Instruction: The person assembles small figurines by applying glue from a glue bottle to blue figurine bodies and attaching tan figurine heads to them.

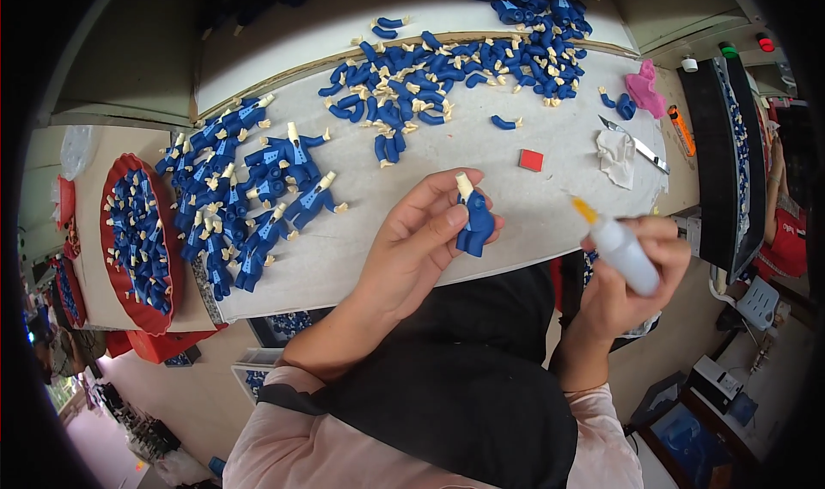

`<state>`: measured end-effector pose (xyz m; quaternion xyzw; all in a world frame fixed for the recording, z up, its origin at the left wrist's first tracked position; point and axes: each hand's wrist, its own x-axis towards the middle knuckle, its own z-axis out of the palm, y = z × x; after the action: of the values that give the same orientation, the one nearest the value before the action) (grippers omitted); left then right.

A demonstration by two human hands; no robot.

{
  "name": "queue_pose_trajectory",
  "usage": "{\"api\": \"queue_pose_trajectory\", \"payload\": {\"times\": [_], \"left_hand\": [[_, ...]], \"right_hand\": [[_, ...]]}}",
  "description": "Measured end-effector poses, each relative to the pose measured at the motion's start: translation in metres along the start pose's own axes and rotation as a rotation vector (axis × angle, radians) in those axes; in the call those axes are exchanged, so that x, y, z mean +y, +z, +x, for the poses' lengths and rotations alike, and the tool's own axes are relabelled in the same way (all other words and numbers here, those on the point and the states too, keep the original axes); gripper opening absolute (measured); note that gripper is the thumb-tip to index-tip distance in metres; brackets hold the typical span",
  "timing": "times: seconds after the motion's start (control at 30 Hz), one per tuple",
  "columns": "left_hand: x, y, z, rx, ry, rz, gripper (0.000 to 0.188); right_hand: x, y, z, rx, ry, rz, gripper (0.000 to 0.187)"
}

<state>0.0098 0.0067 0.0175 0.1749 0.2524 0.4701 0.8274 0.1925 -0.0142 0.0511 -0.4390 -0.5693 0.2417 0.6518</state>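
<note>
Between the thumb and fingers of my left hand [412, 235] is a small blue doll body [475, 223] with a cream neck, held upright above the near part of the table. My right hand [632, 278] grips a white squeeze bottle [626, 253] with a yellow tip, which points up and left toward the doll body but stays apart from it. Beyond my hands lies a wide heap of loose blue doll arms [404, 81] with cream hands. At the left, several doll bodies [258, 188] with arms are piled together.
A red scalloped basket [174, 296] full of doll parts stands at the left. On the white table [361, 248] are a small red block [531, 160], a crumpled tissue [616, 156], metal tweezers [650, 156], a pink cloth [644, 89] and an orange-handled cutter [681, 131]. A conveyor [713, 171] runs at the right.
</note>
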Motion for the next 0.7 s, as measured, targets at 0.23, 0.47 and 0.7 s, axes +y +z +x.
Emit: {"api": "queue_pose_trajectory", "payload": {"times": [0.23, 0.47, 0.7], "left_hand": [[0.004, -0.009, -0.005, 0.018, 0.004, -0.107, 0.033], [0.004, -0.010, -0.003, 0.033, 0.013, -0.121, 0.033], [0.000, -0.004, -0.003, 0.031, -0.005, -0.143, 0.032]], "right_hand": [[0.060, 0.016, 0.046, -0.335, 0.356, -0.099, 0.032], [0.065, 0.041, 0.055, -0.551, 0.232, -0.686, 0.021], [0.036, 0.034, 0.052, -0.437, 0.445, -0.506, 0.011]]}}
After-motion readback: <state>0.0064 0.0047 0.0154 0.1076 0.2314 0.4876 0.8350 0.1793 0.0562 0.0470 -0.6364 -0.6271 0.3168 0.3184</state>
